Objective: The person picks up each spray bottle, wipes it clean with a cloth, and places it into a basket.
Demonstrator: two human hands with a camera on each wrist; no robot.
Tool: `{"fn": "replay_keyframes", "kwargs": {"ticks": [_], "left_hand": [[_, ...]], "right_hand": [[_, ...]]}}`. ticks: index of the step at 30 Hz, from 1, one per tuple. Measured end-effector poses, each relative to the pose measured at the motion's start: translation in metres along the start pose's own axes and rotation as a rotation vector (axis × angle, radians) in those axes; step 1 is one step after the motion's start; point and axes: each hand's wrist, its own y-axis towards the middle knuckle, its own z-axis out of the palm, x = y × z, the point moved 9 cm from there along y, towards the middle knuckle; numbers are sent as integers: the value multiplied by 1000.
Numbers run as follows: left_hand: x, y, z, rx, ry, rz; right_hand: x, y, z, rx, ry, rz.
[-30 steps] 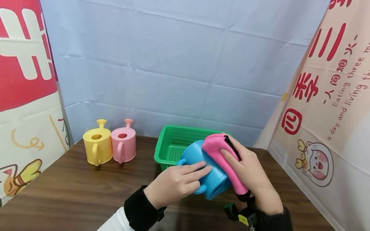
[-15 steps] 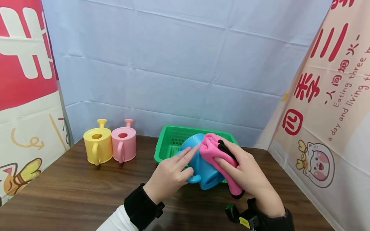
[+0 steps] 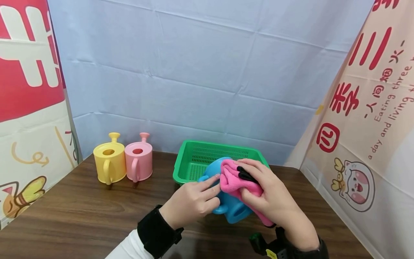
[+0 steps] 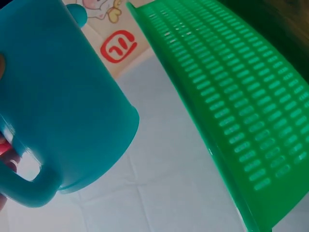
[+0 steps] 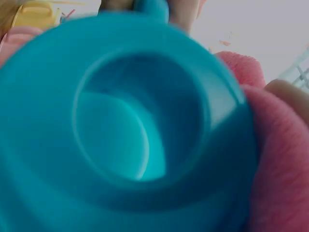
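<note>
A blue watering can (image 3: 233, 208) is held tilted above the table in front of the basket, its round opening towards me. My left hand (image 3: 191, 202) grips it at the handle side, two fingers stretched along its body. My right hand (image 3: 275, 196) holds a bunched pink cloth (image 3: 231, 176) with black edging against the can's upper right side. In the right wrist view the can's opening shows its hollow inside, and the cloth (image 5: 285, 164) touches its outer wall. The left wrist view shows the can's body (image 4: 63, 101) and curved handle; the left fingers are mostly out of that view.
A green perforated basket (image 3: 182, 158) stands right behind the can at the back of the wooden table (image 3: 81, 216). To the left, a yellow watering can (image 3: 118, 165) and a pink watering can (image 3: 145, 162) stand side by side. Printed cloths hang around the table.
The right hand and pink cloth have shifted left over the blue can, and the cloth is more bunched. The can rose a little, then came down again. The left fingers have shifted along its body.
</note>
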Motion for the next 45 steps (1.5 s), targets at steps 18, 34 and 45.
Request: {"fn": "replay_keyframes", "kwargs": {"ticks": [18, 34, 45], "left_hand": [[-1, -8, 21, 69, -2, -27], [-8, -8, 31, 104, 15, -34], [-9, -7, 36, 127, -33, -77]], "right_hand": [[-30, 5, 20, 66, 45, 177], [-60, 3, 20, 27, 10, 379], [-20, 9, 36, 77, -138, 134]]}}
